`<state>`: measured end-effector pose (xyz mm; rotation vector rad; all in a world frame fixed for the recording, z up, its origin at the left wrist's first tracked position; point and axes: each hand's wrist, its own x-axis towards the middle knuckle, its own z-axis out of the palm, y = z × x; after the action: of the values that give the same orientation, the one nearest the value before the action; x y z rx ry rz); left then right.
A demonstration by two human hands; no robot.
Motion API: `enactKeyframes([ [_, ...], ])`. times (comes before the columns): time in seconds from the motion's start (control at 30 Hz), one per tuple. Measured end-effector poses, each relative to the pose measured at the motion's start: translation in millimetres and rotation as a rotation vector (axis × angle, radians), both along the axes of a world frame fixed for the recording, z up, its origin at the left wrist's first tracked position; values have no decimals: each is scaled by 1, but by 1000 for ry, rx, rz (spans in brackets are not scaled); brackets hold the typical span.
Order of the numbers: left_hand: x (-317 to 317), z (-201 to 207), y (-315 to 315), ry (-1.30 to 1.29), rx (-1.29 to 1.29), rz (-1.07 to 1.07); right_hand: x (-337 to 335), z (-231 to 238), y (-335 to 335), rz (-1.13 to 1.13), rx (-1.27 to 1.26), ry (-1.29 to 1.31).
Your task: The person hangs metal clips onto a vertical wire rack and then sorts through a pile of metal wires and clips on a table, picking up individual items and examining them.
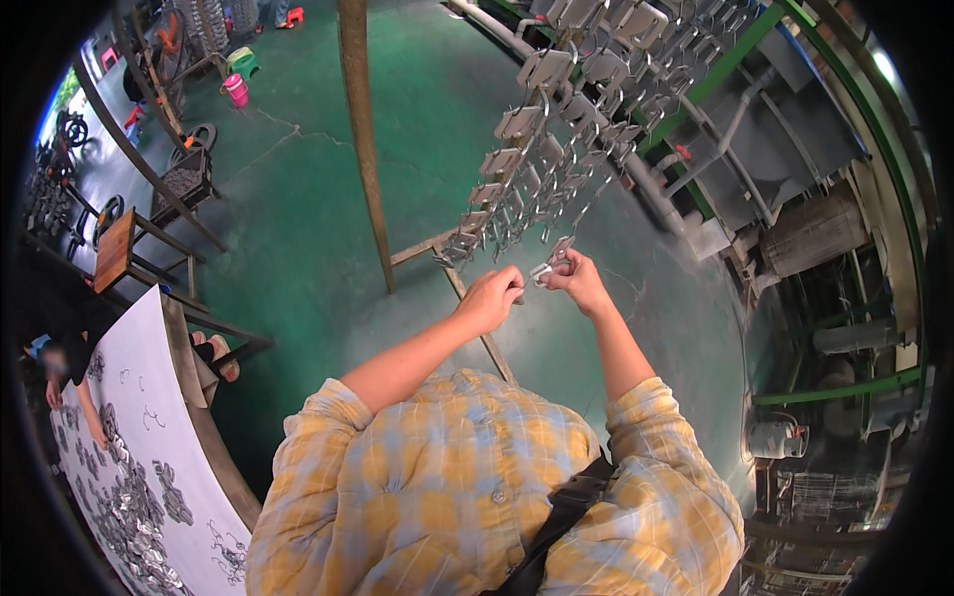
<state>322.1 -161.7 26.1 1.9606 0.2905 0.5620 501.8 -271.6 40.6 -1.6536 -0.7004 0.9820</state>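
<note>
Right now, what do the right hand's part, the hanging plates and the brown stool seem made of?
Part: probably metal; silvery, with bright glints.
Plates: likely metal too; dull grey, edges catching light.
Stool: seat seemingly wood; orange-brown, plank-like; finish unclear.

From where I stand, this looks like a workshop or a factory. Lots of gray metal pieces hang in rows, and more little metal bits lie in heaps on a white bench. The floor is green, and over on the right I see fat gray pipes and big green bars.
</note>
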Motion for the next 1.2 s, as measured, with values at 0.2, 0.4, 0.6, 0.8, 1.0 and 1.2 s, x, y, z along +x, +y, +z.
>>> enactKeyframes([
  [0.2, 7, -19, -3, 40, 50, -48, -21, 11, -12, 17, -2, 6],
  [0.4, 4, -23, 1, 178, 62, -10, -17, 4, -9, -49, 30, -79],
  [0.6, -26, -52, 18, 125, 64, 122, 24, -32, 1, -236, 10, -321],
  [0.8, -112, -104, 35, 428, -71, 223, 83, -99, 0, -594, 13, -468],
  [1.0, -255, -119, 28, 568, -412, 647, 52, -153, -1, -212, -437, -196],
  [1.2, -342, -100, -13, 606, -464, 932, -54, -152, 33, 770, -911, -428],
])
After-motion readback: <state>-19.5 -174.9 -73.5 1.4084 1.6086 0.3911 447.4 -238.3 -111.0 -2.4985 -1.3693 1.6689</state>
